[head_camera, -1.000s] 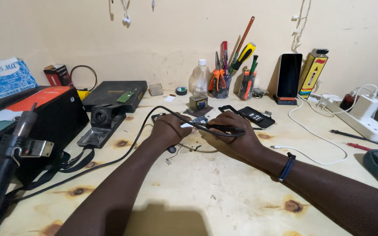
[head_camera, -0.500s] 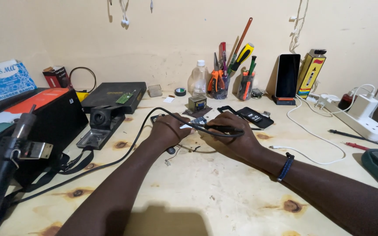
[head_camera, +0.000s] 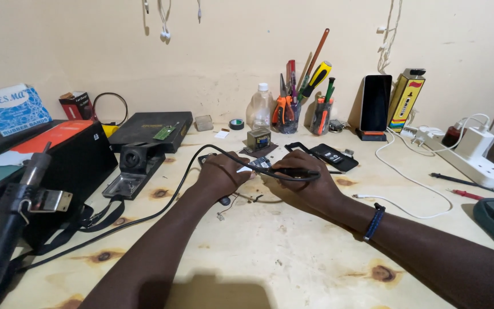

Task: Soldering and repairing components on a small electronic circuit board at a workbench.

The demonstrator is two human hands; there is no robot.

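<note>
- The right hand is gripping a slim black soldering iron like a pen, its fingers closed around the handle and the tip pointing left toward the small circuit board.
- The left hand is resting beside the board with fingers curled; whether it is pinching something is not clear.
- The board is lying flat on the table, between the two hands.
- The board is probably light, stiff and fragile, so holding it by the edges seems best; the iron looks light, and its black cable is trailing left and may tug.
- The table is pale knotted wood, cluttered; a tool cup and a phone are standing against the cream wall.
</note>
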